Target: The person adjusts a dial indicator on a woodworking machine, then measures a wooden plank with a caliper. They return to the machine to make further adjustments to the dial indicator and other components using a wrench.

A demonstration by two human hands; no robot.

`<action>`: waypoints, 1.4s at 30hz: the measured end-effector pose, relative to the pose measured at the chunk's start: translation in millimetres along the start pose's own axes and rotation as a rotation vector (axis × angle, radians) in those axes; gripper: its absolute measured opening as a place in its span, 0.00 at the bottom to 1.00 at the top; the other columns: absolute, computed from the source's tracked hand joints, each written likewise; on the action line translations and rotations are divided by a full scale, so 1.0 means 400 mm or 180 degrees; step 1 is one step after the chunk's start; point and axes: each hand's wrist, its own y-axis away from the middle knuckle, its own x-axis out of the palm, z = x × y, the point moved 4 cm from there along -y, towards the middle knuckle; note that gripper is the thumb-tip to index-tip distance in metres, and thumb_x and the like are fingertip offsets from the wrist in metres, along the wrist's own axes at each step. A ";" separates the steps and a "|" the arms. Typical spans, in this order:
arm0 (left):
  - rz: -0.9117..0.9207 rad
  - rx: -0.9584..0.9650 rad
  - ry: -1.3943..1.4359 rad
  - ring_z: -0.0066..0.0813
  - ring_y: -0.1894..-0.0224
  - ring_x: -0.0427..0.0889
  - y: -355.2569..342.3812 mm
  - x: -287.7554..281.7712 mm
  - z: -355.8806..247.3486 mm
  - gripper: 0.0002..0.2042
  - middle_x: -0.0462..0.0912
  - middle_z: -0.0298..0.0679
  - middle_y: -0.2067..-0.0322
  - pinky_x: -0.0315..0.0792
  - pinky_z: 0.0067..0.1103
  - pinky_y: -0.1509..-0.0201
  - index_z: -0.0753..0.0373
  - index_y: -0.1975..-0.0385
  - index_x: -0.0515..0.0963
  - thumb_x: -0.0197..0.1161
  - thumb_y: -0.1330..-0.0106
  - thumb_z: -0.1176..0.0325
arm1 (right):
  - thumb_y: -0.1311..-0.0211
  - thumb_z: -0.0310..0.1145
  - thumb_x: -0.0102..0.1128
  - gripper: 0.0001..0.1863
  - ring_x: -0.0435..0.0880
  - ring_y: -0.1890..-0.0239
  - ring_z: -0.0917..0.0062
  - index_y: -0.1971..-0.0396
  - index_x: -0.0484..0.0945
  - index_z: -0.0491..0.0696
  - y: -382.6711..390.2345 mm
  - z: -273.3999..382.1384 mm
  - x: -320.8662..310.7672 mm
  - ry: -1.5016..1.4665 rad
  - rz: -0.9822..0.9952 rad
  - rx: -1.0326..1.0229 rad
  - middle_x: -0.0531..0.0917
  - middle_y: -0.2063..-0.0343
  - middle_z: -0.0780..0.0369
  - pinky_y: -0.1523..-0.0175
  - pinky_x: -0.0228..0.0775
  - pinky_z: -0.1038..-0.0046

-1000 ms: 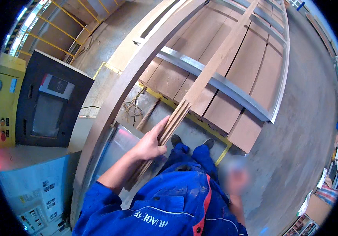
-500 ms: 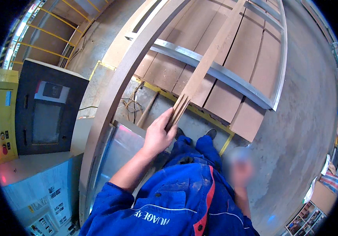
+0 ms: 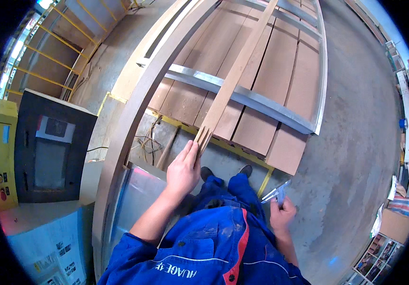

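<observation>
Watching through the head camera, I have the two hands well apart. The left hand (image 3: 184,172) is clasped around the near end of a long wooden strip (image 3: 235,76), its fingers along the strip's left side; the grooves cut into that end show just beyond the fingertips. The strip runs away from me over a crossbar of the metal frame (image 3: 271,110), left of the frame's near right corner, and its held end juts past the frame's near edge. Under the frame lie brown boards (image 3: 287,152), side by side. My right hand (image 3: 282,213) is closed on a silver caliper-like tool (image 3: 276,192), jaws pointing left, near the boards' near right corner and well apart from the strip. Left of the strip stands a long brown beam (image 3: 135,116), and past it a black-fronted cabinet (image 3: 47,147) beside a yellow control box (image 3: 0,152).
</observation>
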 end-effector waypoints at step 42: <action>0.0740 -0.1910 -0.1758 0.52 0.20 0.53 0.747 -0.153 -0.048 0.44 0.58 0.48 0.23 0.48 0.43 0.17 0.59 0.23 0.58 0.71 0.39 0.60 | 0.32 0.28 0.66 0.13 0.67 0.75 0.85 0.77 0.75 0.43 -0.284 -0.023 0.111 -0.0312 0.1603 -0.1391 0.72 0.80 0.68 0.69 0.62 0.74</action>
